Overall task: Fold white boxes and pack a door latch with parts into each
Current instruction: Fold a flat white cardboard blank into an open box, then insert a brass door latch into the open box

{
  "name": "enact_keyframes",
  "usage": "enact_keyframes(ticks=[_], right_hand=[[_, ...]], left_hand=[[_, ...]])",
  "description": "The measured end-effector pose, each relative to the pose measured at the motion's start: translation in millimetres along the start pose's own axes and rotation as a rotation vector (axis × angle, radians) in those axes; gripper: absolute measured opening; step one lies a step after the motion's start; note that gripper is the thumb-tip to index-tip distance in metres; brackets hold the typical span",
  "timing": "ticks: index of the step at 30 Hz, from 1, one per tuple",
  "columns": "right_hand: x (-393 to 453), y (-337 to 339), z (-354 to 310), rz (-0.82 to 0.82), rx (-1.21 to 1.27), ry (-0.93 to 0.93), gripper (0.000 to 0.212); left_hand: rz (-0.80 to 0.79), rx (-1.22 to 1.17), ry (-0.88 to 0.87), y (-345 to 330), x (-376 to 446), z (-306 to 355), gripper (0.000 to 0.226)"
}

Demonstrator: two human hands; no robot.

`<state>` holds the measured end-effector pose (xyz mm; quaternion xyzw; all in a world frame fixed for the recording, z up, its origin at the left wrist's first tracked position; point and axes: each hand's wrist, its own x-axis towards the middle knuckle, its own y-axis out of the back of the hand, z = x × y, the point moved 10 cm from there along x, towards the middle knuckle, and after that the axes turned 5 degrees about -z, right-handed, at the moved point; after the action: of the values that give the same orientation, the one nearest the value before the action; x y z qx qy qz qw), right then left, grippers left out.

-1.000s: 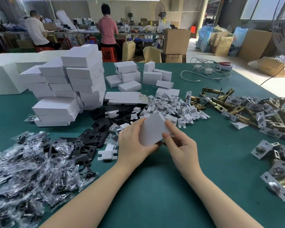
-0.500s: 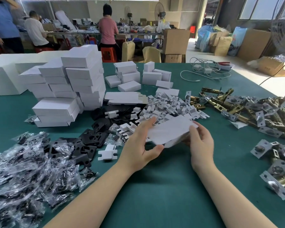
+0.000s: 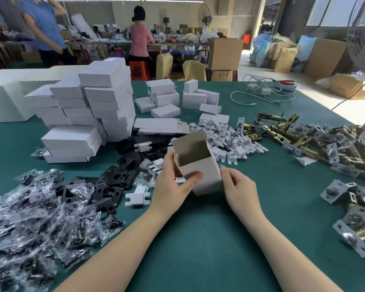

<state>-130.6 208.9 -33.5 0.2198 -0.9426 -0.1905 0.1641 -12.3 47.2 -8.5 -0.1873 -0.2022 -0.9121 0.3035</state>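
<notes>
Over the near-middle of the green bench [image 3: 198, 239], both hands hold a white box [image 3: 200, 165] popped into a tube, open mouth tilted up and away, grey inside showing. Left hand [image 3: 173, 184] grips the box's left side, thumb [image 3: 195, 177] across the front face, fingers wrapped behind. Right hand [image 3: 239, 189] has its fingers curled against the box's lower right edge; a pinch or just a push, can't tell for sure, but looks like it holds that corner.

Step in hand: box forming. Tube is squared up; nothing is visible inside it, though the bottom is hidden. Whether the lower end flaps are tucked can't be seen from here.

Next move likely calls for closing the bottom end, then reaching for parts. Supplies all within reach:
- door latches [image 3: 282, 135], brass and silver, piled far right, more near right
- white card inserts [image 3: 226, 140] just beyond the box
- black plates [image 3: 118, 175] left of the hands
- bagged parts [image 3: 30, 207] heaped near left
- flat box blanks [image 3: 156, 126] behind the inserts

Finished boxes [image 3: 89, 114] stacked far left, loose ones far middle. Keep the left grip firm so the tube doesn't collapse while the right folds.
</notes>
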Motion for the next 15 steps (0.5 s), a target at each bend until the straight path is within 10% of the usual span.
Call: enact_keyframes(ticks=[8, 15], right_hand=[[62, 89, 1, 0.227, -0.414, -0.043, 0.039], [134, 162, 65, -0.064, -1.064, -0.292, 0.056]], left_hand=[[-0.341, 0.33, 0.035, -36, 0, -14, 0.037], [-0.315, 0.305, 0.04, -35, -1, -12, 0.047]])
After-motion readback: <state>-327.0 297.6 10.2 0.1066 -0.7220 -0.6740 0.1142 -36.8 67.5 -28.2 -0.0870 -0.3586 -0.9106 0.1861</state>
